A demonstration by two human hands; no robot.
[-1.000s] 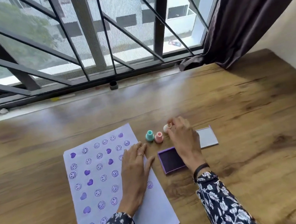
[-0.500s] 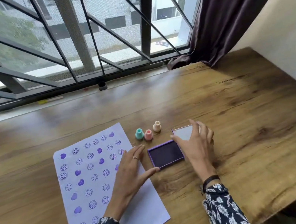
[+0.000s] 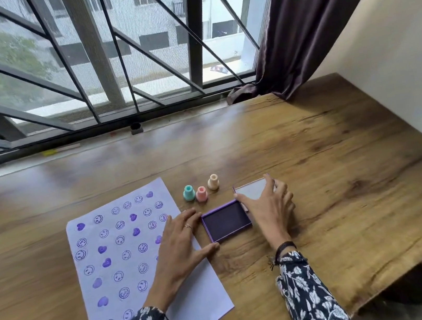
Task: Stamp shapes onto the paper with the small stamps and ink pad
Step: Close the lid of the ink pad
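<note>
Head camera, looking down at a wooden table (image 3: 315, 171) set against a barred window, with a dark curtain (image 3: 314, 15) at the right.

A sheet of white paper (image 3: 126, 257) lies on the table at the left. It is covered with rows of purple stamped smiley faces and solid hearts running from its top edge to near its bottom; only a strip along its lower right looks bare.

The left hand (image 3: 180, 249) lies flat and open, palm down, on the paper's right edge, its thumb reaching to the near left corner of the ink pad (image 3: 225, 220). The pad is open, a purple square tray just right of the paper. Its clear lid (image 3: 251, 190) sits behind and to the right, touching the tray.

The right hand (image 3: 272, 208) rests on the lid with fingers spread, gripping nothing firmly that can be seen; whether the lid is lifted off the table cannot be told.

Three small stamps stand upright and untouched just behind the pad: a teal stamp (image 3: 189, 192), a pink stamp (image 3: 201, 194) and a cream stamp (image 3: 213, 181).

Judging by the full sheet and the parked stamps, the stamping seems nearly or wholly done, with perhaps only closing the pad left.
</note>
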